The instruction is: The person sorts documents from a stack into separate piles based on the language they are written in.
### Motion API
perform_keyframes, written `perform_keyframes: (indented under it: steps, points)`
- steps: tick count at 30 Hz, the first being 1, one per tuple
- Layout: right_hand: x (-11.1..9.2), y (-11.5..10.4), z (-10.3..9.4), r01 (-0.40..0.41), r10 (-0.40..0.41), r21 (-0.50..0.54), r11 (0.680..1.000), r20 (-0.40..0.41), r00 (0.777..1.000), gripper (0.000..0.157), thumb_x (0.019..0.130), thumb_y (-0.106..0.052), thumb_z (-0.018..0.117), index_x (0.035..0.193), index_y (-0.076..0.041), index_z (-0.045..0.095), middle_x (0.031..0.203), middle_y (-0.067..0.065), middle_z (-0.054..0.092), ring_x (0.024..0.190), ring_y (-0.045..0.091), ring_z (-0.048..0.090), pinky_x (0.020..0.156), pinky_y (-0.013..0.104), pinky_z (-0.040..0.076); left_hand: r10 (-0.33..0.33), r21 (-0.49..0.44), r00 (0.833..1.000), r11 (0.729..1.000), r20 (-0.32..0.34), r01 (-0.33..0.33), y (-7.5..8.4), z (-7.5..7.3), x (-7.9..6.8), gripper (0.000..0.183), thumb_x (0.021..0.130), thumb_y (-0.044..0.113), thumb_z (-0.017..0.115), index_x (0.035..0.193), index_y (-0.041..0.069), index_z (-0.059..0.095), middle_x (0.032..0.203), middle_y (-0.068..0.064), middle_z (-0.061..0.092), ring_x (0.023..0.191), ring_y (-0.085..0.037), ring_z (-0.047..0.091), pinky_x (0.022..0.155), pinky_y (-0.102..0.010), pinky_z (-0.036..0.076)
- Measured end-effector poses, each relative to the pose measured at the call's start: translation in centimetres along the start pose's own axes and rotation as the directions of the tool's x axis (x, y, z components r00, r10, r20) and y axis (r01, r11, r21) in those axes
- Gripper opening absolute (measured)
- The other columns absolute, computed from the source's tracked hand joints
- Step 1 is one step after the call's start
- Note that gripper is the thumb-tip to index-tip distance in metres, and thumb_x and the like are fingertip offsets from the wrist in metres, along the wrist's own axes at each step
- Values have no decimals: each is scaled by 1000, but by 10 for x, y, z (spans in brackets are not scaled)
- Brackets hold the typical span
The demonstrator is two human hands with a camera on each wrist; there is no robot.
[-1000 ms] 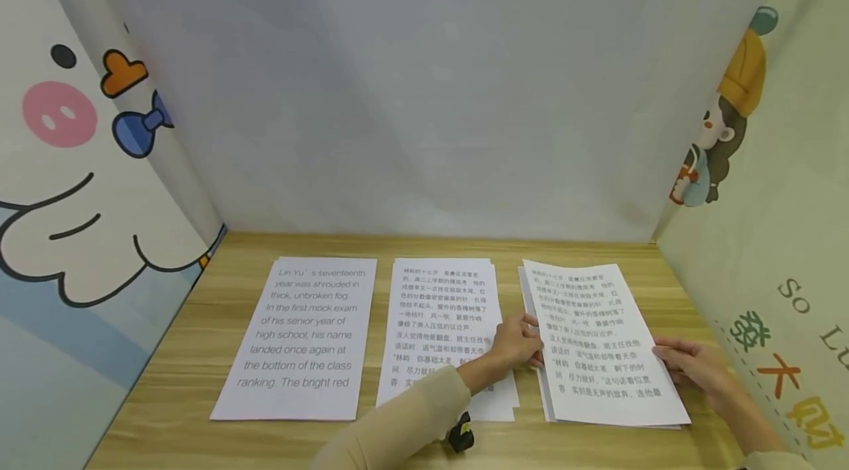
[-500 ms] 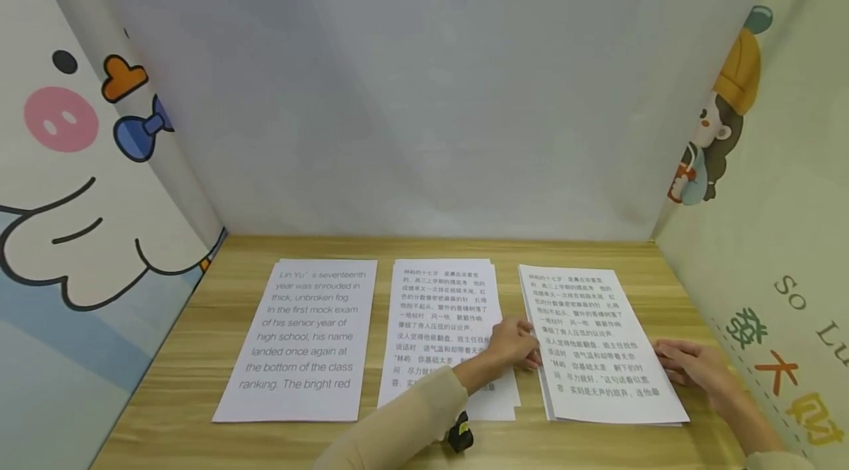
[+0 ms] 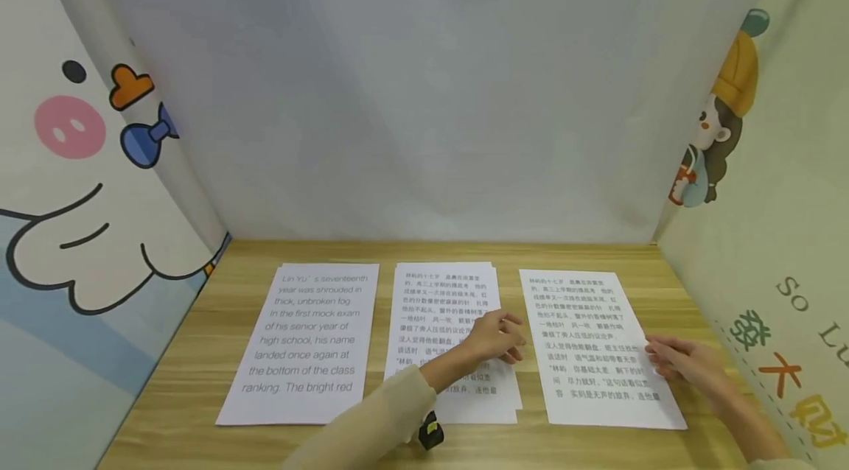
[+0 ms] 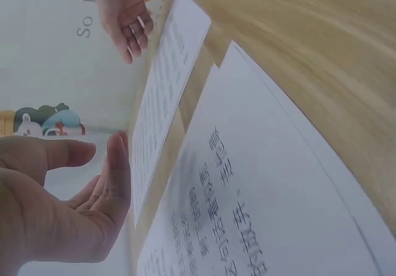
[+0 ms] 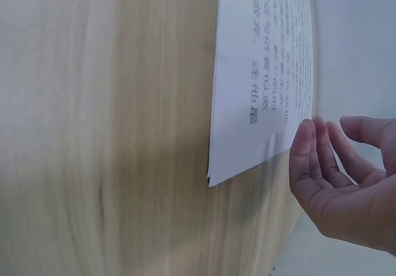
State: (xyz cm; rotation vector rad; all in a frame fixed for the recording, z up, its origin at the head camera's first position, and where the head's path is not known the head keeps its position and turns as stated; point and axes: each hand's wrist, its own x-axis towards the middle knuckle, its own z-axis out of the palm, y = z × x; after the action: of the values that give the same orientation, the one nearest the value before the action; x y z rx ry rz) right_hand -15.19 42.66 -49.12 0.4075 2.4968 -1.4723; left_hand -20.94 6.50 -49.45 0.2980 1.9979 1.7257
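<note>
In the head view, the right-hand stack of printed paper [image 3: 597, 330] lies flat with its edges lined up. My right hand [image 3: 686, 363] hovers at its right edge, fingers loosely bent and holding nothing; the right wrist view shows a gap between thumb and fingers. Over the middle stack of paper [image 3: 444, 293], whose sheets are slightly offset at the edges, is my left hand [image 3: 494, 341]. Its thumb and fingers are apart with nothing between them, as the left wrist view [image 4: 86, 195] confirms. Both of these stacks carry Chinese text.
A third stack of paper [image 3: 305, 337], with large English text, lies at the left of the wooden table [image 3: 179, 381]. A grey-white backdrop [image 3: 424, 102] rises behind the table. Cartoon-printed walls [image 3: 796, 219] stand on both sides. A small black object [image 3: 431, 432] sits at the left wrist.
The top sheet of the right-hand stack has settled flat, in line with those below. My left hand has drawn off its left edge towards the middle stack; the right hand has shifted slightly left.
</note>
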Motion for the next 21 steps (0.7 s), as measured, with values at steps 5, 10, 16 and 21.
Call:
perform_keyframes:
  steps: [5, 10, 16, 21]
  points:
    - [1, -13, 13, 43, -43, 0, 999, 37, 998, 52, 108, -21, 49, 144, 17, 43, 110, -3, 74, 88, -6, 66, 81, 21, 61, 4, 5, 999, 1000, -49, -3, -11, -25, -5, 33, 92, 1, 67, 124, -3, 63, 99, -18, 73, 74, -24, 74, 69, -34, 64]
    - [2, -24, 30, 73, -74, 21, 997, 84, 994, 53, 108, -20, 50, 144, 17, 42, 112, -1, 73, 90, -3, 66, 83, 22, 61, -13, 28, 996, 999, -92, 16, -23, -51, -15, 24, 94, 3, 66, 117, -3, 67, 99, -19, 73, 77, -27, 75, 68, -35, 64]
    - [7, -36, 49, 112, -112, 11, 994, 131, 985, 57, 107, -27, 54, 144, 15, 45, 121, 13, 71, 95, 1, 68, 85, 23, 61, -7, 78, 995, 997, -101, 15, -26, -78, -31, 24, 98, 6, 61, 119, -3, 68, 103, -18, 74, 79, -25, 74, 72, -35, 64]
    - [12, -50, 68, 133, -130, -7, 991, 168, 977, 50, 107, -23, 52, 142, 13, 49, 122, 16, 70, 97, 7, 70, 84, 26, 61, -4, 160, 992, 987, -123, 23, -35, -107, -41, 23, 98, 5, 60, 118, -3, 68, 99, -16, 74, 75, -20, 72, 70, -31, 62]
